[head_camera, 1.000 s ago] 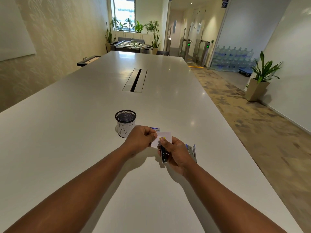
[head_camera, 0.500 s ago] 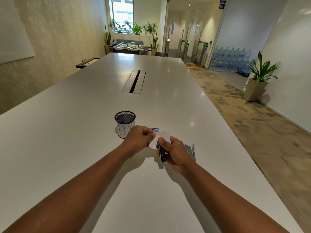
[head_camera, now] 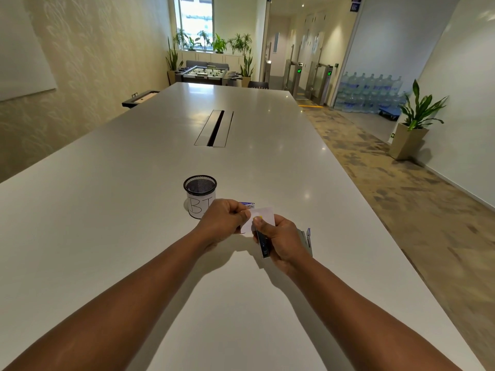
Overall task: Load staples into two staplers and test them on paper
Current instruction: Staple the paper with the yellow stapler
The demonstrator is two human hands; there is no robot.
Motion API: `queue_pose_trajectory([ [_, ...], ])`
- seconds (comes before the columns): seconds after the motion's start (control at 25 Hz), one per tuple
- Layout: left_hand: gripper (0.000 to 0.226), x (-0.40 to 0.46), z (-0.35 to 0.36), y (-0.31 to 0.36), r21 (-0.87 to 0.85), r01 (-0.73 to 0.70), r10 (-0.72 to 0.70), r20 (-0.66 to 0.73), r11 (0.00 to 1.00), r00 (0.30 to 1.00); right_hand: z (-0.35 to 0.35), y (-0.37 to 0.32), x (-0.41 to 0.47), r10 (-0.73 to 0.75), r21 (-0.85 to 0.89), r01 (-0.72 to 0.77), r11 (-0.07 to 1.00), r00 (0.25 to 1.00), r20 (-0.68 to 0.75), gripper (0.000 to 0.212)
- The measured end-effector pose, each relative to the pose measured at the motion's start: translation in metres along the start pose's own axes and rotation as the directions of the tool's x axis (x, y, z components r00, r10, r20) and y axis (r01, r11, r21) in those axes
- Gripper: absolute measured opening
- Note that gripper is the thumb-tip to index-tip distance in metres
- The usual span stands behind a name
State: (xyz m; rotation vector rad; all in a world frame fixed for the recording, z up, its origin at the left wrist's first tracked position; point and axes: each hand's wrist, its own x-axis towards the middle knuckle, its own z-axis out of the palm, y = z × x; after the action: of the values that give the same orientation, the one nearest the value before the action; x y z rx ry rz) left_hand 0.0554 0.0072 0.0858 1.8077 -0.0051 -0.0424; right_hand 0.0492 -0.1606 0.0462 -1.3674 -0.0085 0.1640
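Above the long white counter (head_camera: 134,236): left hand (head_camera: 223,219) pinches one small white paper slip (head_camera: 263,216); right hand (head_camera: 281,241) grips one dark stapler (head_camera: 263,246) onto it. Second, grey stapler (head_camera: 306,238) lies beside; one black mesh cup (head_camera: 200,195) near.

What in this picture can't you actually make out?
- Head view: whether the dark stapler has bitten the paper; the right hand covers its front end.
- The second stapler on the table: mostly hidden behind that hand.
- The small blue box: mostly hidden by the left hand and the paper, print too small to read.
- Inside the mesh cup: too dark to tell.
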Motion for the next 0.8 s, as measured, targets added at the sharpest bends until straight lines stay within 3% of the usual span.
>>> queue_pose_trajectory([
  [0.4, 0.011, 0.007, 0.001, -0.008, 0.052, 0.03, -0.03, -0.009, 0.998, 1.0, -0.002, 0.009, 0.001, 0.025, 0.026, -0.027, 0.999, 0.998, 0.064, 0.036],
  [0.52, 0.009, 0.011, -0.002, -0.015, -0.014, 0.07, -0.071, -0.034, 0.997, 0.997, -0.002, 0.01, 0.0, 0.037, 0.026, -0.04, 0.999, 0.995, 0.096, 0.035],
  [0.8, 0.013, 0.022, -0.012, -0.031, -0.045, 0.061, -0.07, -0.249, 0.997, 0.966, -0.01, 0.017, 0.005, -0.04, -0.402, -0.064, 0.914, 0.969, -0.246, 0.015],
])
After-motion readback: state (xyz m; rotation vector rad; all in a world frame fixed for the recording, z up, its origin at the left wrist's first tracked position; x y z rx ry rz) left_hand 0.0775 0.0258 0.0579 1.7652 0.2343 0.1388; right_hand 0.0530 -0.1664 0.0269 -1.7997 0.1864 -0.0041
